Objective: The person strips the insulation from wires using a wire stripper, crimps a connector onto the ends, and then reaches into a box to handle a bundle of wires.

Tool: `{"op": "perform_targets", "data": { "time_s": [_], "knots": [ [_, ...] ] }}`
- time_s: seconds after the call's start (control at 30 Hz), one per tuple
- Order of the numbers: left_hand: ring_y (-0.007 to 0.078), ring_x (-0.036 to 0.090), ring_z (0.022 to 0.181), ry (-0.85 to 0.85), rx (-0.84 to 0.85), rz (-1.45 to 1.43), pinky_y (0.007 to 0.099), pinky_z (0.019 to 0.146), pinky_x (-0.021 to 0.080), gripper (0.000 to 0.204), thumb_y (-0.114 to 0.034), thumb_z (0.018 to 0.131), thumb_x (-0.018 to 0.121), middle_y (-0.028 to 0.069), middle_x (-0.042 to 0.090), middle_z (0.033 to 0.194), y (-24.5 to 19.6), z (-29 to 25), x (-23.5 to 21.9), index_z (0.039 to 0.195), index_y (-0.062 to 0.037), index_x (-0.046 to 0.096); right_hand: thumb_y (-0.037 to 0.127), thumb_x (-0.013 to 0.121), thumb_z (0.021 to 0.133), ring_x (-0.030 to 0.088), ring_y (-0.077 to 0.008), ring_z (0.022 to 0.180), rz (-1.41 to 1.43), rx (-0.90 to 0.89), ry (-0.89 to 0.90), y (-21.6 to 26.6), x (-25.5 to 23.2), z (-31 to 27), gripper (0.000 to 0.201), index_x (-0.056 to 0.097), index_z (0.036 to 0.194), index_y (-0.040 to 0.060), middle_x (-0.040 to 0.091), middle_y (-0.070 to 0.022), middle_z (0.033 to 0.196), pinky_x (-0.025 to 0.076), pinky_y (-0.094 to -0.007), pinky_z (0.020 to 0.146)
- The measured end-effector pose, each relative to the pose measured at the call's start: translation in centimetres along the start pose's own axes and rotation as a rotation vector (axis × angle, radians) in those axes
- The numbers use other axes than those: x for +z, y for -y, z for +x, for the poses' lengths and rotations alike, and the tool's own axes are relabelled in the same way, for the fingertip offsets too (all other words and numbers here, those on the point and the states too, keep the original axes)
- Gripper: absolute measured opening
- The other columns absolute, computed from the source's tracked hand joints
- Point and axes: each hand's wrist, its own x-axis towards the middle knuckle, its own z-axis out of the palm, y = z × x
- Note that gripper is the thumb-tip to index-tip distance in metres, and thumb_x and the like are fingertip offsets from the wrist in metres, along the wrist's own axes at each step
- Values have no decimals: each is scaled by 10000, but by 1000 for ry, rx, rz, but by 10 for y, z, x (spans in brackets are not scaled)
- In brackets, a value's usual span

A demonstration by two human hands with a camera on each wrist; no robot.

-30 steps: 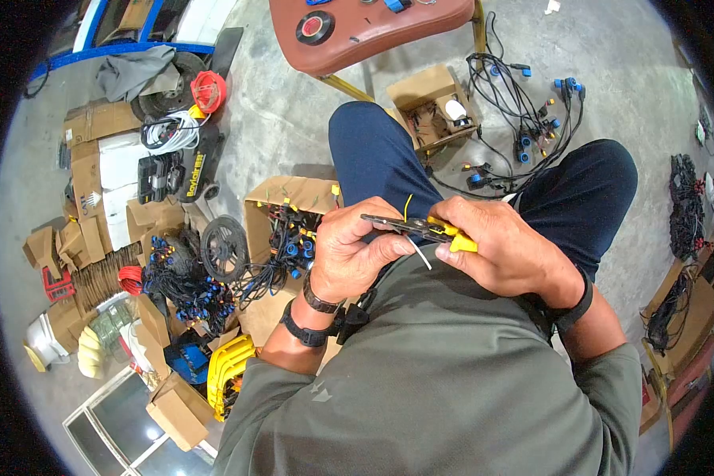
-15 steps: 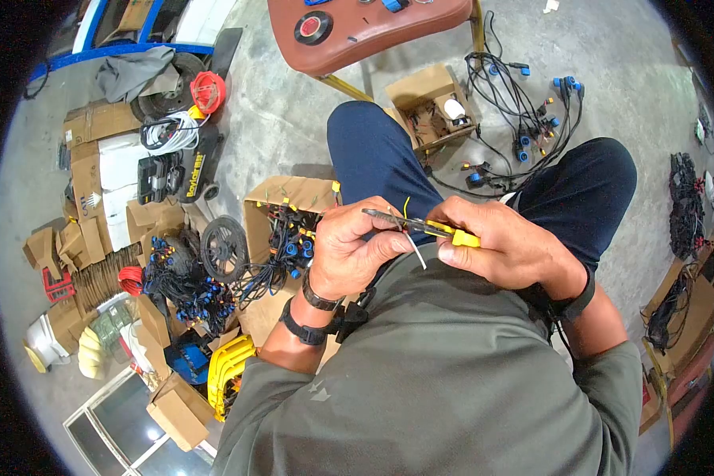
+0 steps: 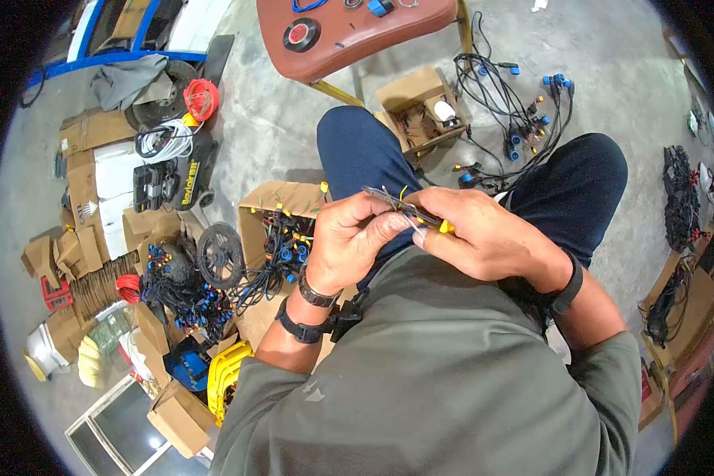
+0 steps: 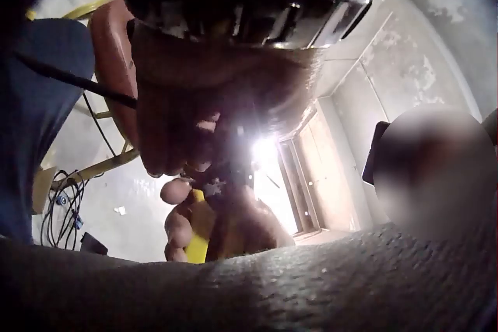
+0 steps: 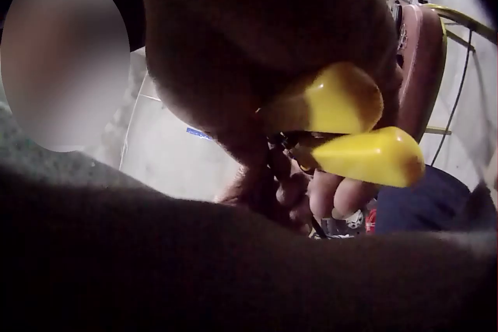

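Over the person's lap, the right hand [image 3: 492,238] grips wire strippers by their yellow handles [image 5: 369,157]. Their flat dark head [image 3: 390,200] points across to the left hand [image 3: 345,242]. Between thumb and fingers, the left hand pinches a thin pale wire [image 3: 410,224], right at the tool's head. A short yellow strand [image 3: 402,193] sticks up beside the tool. In the left wrist view, a yellow handle [image 4: 200,227] shows behind the right hand's fingers, while the left fingers are dark against the glare. The wire's far end is hidden by the hands.
A brown padded stool [image 3: 357,44] bearing a roll of black tape [image 3: 301,35] stands ahead. Beyond the knees are a small cardboard box [image 3: 408,95] and black cables with blue connectors [image 3: 516,131]. A box of wired connectors [image 3: 282,194] sits by the left knee.
The right hand has turned over the handles and come closer to the left hand, so less yellow shows. The pale wire's loose end shows less. The head view has shifted slightly.
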Motion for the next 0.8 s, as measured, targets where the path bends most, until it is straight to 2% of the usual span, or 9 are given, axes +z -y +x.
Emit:
{"op": "perform_targets", "data": {
  "time_s": [0.03,0.33,0.47,0.57,0.8],
  "knots": [
    [77,550,663,-11,-23,-6,245,585,461,180,-138,881,736,43,654,729,3,-1,1,826,13,656,152,612,877,615,-427,750,-32,-51,-37,-3,2,0,168,571,916,-6,615,-209,778,463,-489,647],
    [81,589,662,0,-73,31,231,585,480,179,-138,900,715,30,661,743,-1,2,2,810,1,647,149,585,881,583,-475,711,-93,70,22,-1,-4,1,166,562,875,-15,587,-254,710,447,-513,607],
    [81,585,659,18,-90,46,230,590,478,176,-137,897,717,27,660,742,0,2,1,811,2,650,145,584,880,588,-475,713,-43,65,34,-4,-4,0,158,564,881,-12,591,-250,706,446,-512,602],
    [52,525,640,10,-61,27,234,557,452,186,-155,883,737,10,649,712,-1,2,2,819,9,678,144,583,884,592,-473,723,-9,92,61,-2,-5,0,157,563,888,-12,591,-251,711,446,-507,602],
    [59,537,638,24,-54,19,240,560,462,183,-149,873,745,17,655,717,-1,1,-1,807,11,684,154,580,896,597,-467,742,-21,132,144,3,-9,3,167,563,892,-12,594,-257,726,449,-496,617]
  ]
}}
